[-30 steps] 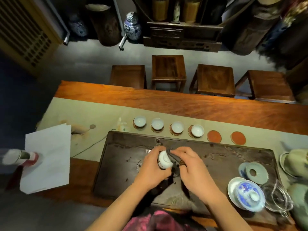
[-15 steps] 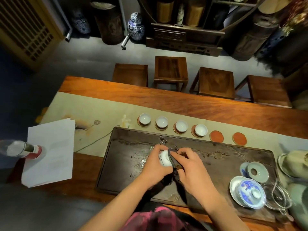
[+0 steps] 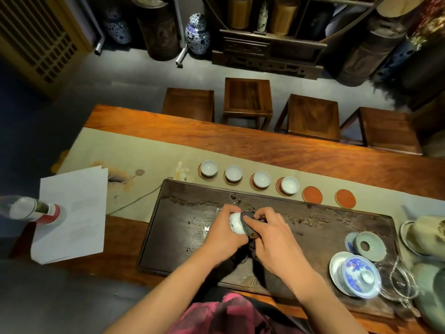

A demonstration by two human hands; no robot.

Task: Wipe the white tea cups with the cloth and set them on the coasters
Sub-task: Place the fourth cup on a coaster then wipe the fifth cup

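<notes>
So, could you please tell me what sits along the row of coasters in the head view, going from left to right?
First cup → second cup → third cup → fourth cup → bare red coaster → second bare coaster.

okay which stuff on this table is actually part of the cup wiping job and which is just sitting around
Part of the job:
left hand
right hand
held cup
cloth
four cups on coasters
two empty coasters

Just sitting around:
paper sheets
bottle
blue-patterned lidded bowl
glass pitcher
</notes>
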